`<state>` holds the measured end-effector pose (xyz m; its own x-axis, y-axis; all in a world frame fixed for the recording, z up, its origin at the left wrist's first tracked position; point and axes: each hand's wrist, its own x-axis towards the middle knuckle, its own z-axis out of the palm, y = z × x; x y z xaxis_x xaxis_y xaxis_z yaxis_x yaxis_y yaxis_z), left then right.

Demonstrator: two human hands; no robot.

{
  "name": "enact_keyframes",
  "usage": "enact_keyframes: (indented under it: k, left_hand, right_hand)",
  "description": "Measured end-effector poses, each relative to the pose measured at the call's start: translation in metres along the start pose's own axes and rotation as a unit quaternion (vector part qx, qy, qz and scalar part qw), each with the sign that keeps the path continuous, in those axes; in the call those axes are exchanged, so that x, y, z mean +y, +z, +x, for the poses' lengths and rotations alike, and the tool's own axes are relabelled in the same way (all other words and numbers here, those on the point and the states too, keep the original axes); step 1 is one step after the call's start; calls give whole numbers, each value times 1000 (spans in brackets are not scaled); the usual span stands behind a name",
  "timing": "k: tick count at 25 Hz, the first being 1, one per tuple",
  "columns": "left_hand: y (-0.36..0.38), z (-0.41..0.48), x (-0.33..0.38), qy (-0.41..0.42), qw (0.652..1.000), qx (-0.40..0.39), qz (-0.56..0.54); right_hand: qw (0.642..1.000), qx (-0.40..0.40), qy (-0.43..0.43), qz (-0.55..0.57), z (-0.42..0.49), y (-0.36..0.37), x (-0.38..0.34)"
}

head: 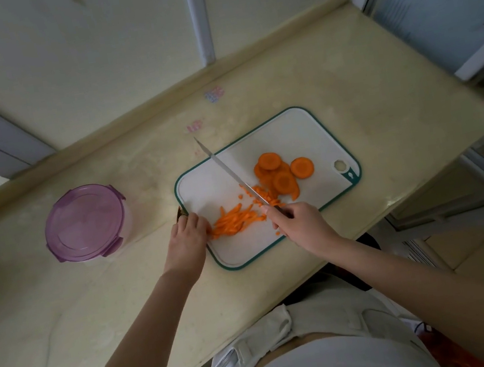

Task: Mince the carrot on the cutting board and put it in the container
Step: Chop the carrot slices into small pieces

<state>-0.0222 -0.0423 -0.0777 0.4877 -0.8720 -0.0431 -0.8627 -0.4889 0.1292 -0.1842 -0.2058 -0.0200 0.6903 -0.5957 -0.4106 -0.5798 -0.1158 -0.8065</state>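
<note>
Orange strips (233, 218): mid-board (296, 132), bunched for cross-cuts.
Left hand (187, 240): fingers curled on strip ends, steadying.
Right hand (298, 222): fingers grip knife (229, 172), tip up-left.
Slices (280, 173): right of blade, waiting.
Container (85, 222): frame left, lidded.

Read the table (63, 309) as a cream, stone-like slab with a polished finish; it turns glossy and reflective toward its near left corner. The cutting board (290, 136) is smooth, matt white plastic with a teal rim that looks rubbery. The knife (229, 168) has a smooth, bright metal blade. Its dark handle sits inside your right hand (300, 223), so its material cannot be told. The container (83, 221) has a frosted, translucent plastic body and a glossy, see-through purple plastic lid. The carrot slices (280, 173) and carrot strips (233, 218) show smooth, moist-looking cut faces. Your garment (321, 320) is pale, matt cloth.
</note>
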Motion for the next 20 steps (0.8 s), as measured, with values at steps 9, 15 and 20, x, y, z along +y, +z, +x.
enact_keyframes:
  k: [9,15,20]
  left_hand:
    - [-12,-11,-15,-14,1000,22,-2]
    - [-29,12,14,-55,985,74,-142]
    - [-14,38,49,-40,989,11,-144]
  right_hand:
    - [1000,-3,6,12,-3,-3,2]
    - [1000,-3,11,25,-2,-3,3]
    - [1000,3,15,9,-3,-1,7]
